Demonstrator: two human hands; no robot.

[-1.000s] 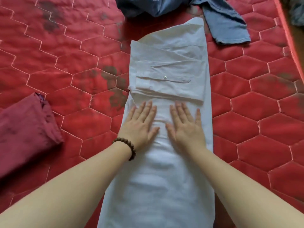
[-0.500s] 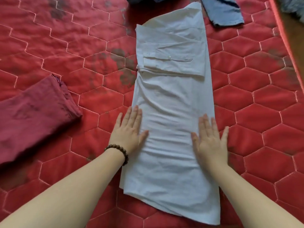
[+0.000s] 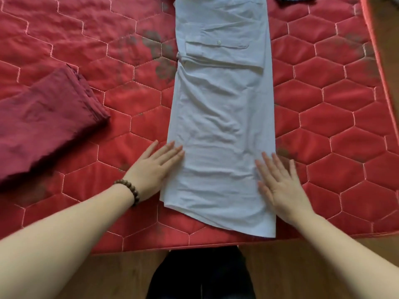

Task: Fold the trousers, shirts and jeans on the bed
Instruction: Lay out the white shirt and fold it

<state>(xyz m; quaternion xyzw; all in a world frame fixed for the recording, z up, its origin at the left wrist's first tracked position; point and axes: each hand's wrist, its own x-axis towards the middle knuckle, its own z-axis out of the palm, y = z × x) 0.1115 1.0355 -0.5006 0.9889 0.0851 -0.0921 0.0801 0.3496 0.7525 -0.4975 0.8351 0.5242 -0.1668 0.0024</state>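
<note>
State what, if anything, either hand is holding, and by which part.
Nothing is held. The left hand and right hand lie flat, fingers straight, on the side edges of the long white cotton shirt, near its bottom hem.

White shirt (image 3: 220, 117): thin woven cloth, matt, lightly creased, one small glossy button (image 3: 219, 42). Bed cover (image 3: 323, 104): red quilted fabric, slight sheen, hexagon stitching, dark worn patches. Maroon garment (image 3: 43, 117): matt crinkled cloth, folded. Bracelet (image 3: 129, 192): dark round beads, wood-like, dull polish. Floor (image 3: 302, 266): brown wood, smooth
</note>
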